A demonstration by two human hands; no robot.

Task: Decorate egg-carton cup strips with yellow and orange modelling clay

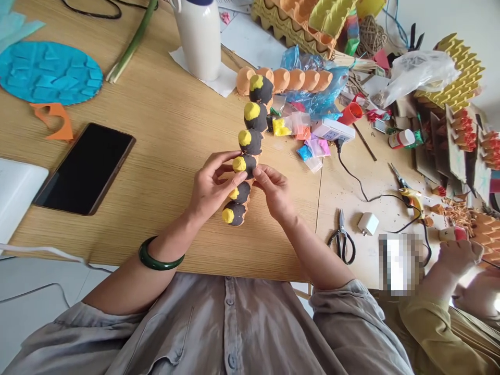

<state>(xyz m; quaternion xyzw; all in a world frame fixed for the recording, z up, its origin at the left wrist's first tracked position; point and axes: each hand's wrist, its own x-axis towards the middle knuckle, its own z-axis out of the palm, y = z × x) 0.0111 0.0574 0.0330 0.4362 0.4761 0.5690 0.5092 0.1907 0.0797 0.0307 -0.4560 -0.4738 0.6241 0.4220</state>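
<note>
carton strip, six cups long, coated black with yellow blobs on top, right of the phone and apparently lifted off the desk. nearest part, level with the phone's near edge: two coated cups, mostly free of any hold, likely to sag a little if gripped only from the far end. next along, level with the phone's middle: left hand, thumb and fingers clamped about the third cup; right hand, thumb and finger pinched at the strip's edge on the side away from the phone. likely very light, moulded pulp by the look of it, fairly stiff at each cup yet ready to crease at the joins. black coating probably soft, perhaps clay, easily dented; more tacky than slippery. best taken by the orange edge facing away from the phone, or cradled beneath at two points, never squeezed across a blob. farther out, toward and past the level of the phone's far edge: three more coated cups, unsupported, so best handled without twisting. beyond and right of the phone: bare orange strip, showing thin shells, probably easy to crush.
</note>
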